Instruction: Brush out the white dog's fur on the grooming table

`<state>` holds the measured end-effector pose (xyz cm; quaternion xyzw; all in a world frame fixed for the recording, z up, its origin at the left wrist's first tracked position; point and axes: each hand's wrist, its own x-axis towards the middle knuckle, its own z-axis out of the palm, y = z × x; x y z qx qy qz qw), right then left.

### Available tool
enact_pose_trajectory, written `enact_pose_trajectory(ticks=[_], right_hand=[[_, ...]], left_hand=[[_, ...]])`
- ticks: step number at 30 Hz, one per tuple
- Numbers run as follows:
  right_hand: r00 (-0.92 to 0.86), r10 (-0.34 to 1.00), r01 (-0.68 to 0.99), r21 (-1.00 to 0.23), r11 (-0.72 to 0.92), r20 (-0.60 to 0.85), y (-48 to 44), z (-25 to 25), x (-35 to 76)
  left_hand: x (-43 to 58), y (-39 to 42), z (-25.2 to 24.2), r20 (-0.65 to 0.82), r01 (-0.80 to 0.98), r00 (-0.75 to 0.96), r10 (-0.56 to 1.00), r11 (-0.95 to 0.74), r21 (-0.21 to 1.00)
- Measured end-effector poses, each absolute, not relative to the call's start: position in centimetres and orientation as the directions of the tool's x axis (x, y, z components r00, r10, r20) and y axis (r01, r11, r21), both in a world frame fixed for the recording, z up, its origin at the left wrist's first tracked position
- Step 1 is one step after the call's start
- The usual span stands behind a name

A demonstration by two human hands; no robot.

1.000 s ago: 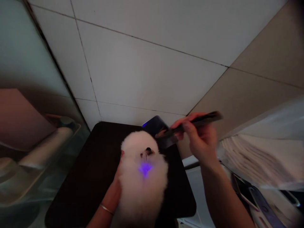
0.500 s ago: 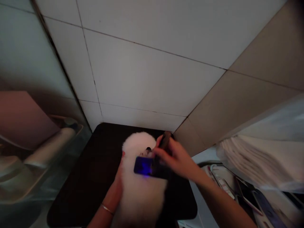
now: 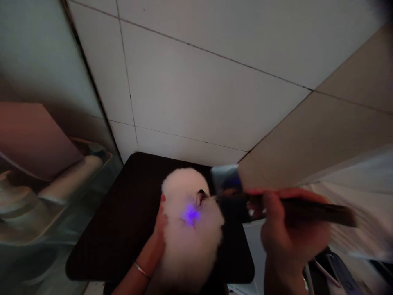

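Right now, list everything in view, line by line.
fluffy dog: one, white, on the table
violet light patch: one, violet-blue, on the dog's back
handheld device: one, dark handle with shiny bluish head, above the table's right edge
table: one, black, lower centre
wall tiles: several, white, centre
tan tiles: several, tan, upper right
glass panel: one, pale green-grey, left
plastic sheet: one, white, right
left hand: one, on the dog's side
bangle: one, silver, on the left wrist
right hand: one, gripping the device's handle
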<state>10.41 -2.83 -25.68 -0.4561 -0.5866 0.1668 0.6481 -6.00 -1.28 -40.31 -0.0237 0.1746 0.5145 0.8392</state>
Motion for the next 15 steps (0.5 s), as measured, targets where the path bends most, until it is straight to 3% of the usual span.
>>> enact_pose_trajectory(ticks=[3,4,7,9,11,12,15], right_hand=[[-0.117,0.889,0.413,-0.792,0.449,0.442,-3.7,-27.1,10.0],[-0.153,0.910,0.446,-0.795,0.411,0.384,-3.8,-27.3,10.1],[0.082,0.884,0.446,-0.810,0.380,0.460,-3.5,-26.0,11.3],[0.303,0.734,0.428,-0.775,0.465,0.608,-3.4,-24.3,11.7],[0.425,0.631,0.417,-0.759,0.500,0.649,-3.7,-23.3,11.2],[0.382,0.688,0.393,-0.782,0.483,0.617,-3.9,-23.3,10.7],[-0.036,0.926,0.370,-0.856,0.362,0.376,-4.3,-25.3,9.7]], left_hand=[[-5.8,-1.4,-39.8,-0.314,-0.875,0.465,0.828,0.485,-0.016],[-5.8,-1.5,-39.6,-0.309,-0.872,0.474,0.824,0.489,-0.032],[-5.8,-1.7,-39.5,-0.302,-0.842,0.527,0.794,0.536,-0.058],[-5.8,-1.7,-39.6,-0.282,-0.824,0.557,0.781,0.561,-0.074],[-5.8,-1.6,-39.8,-0.256,-0.825,0.561,0.787,0.558,-0.090],[-5.8,-1.6,-39.9,-0.250,-0.832,0.551,0.796,0.546,-0.096],[-5.8,-1.5,-39.9,-0.253,-0.847,0.528,0.810,0.525,-0.087]])
